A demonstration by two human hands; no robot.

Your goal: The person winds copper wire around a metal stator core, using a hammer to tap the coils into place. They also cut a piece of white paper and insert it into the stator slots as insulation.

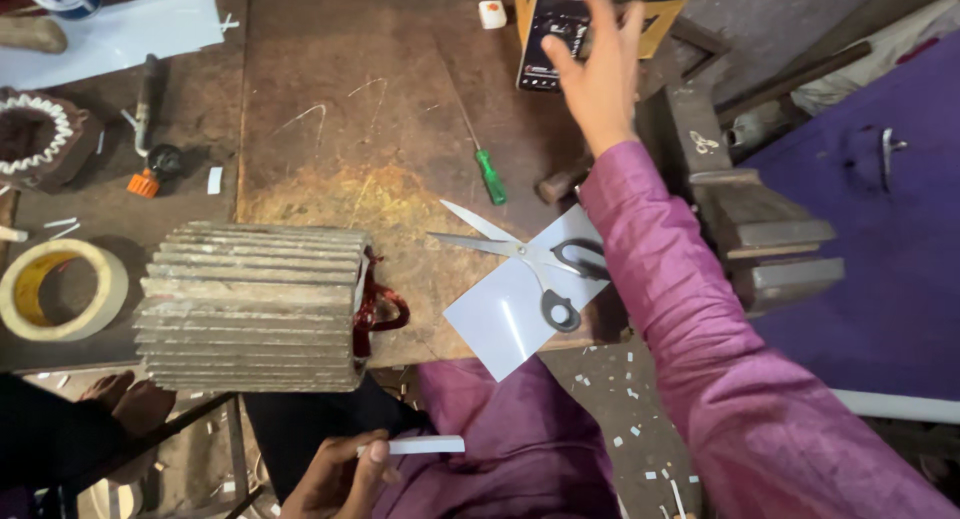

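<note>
White paper strip (428,445), thin, flat, pinched in left hand (335,474), right hand (598,74) at phone (555,34)

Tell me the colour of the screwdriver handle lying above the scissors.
Green: the screwdriver has a translucent green handle, seen clearly in the head view, just above the scissors.

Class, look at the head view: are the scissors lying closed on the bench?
No, the scissors lie with blades spread apart, their handles resting on a white sheet at the bench edge.

One head-worn camera looks steeply down from above onto the workbench (330,109) and the wearer's lap, close in, facing away from the body; no second view shares the scene
</note>
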